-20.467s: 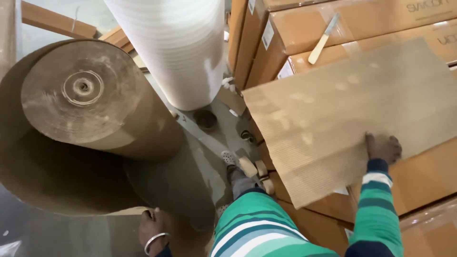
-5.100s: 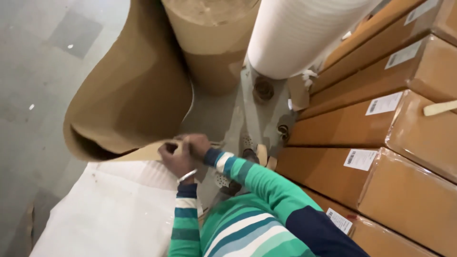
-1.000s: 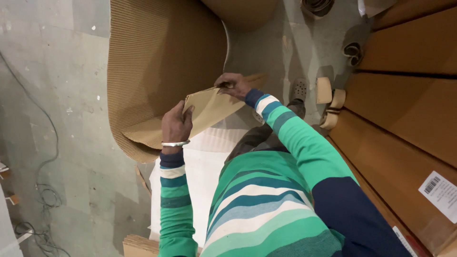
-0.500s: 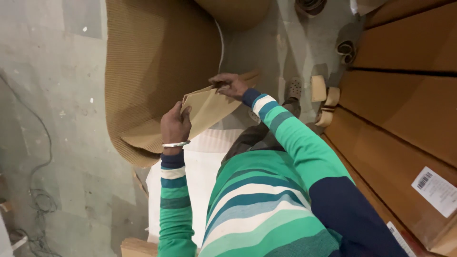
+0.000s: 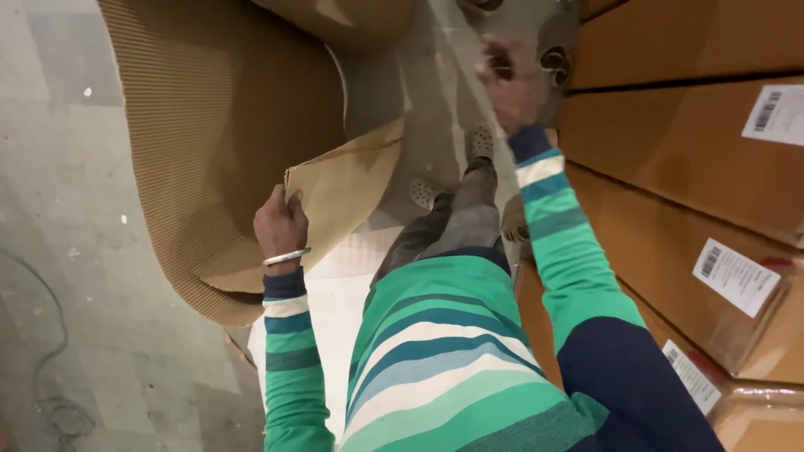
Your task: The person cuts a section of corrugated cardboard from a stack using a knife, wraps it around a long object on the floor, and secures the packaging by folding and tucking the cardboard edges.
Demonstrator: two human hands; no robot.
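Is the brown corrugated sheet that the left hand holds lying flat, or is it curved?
Curved. The corrugated sheet bends up from the floor in a wide arc, and the left hand grips its cut corner flap.

Brown paper sheet (image 5: 343, 188): flat, slightly creased, tilted, gripped at its near-left edge, extending right toward far. Corrugated cardboard roll sheet (image 5: 209, 125): ribbed brown, curling open on the floor, left and far, directly behind the paper.
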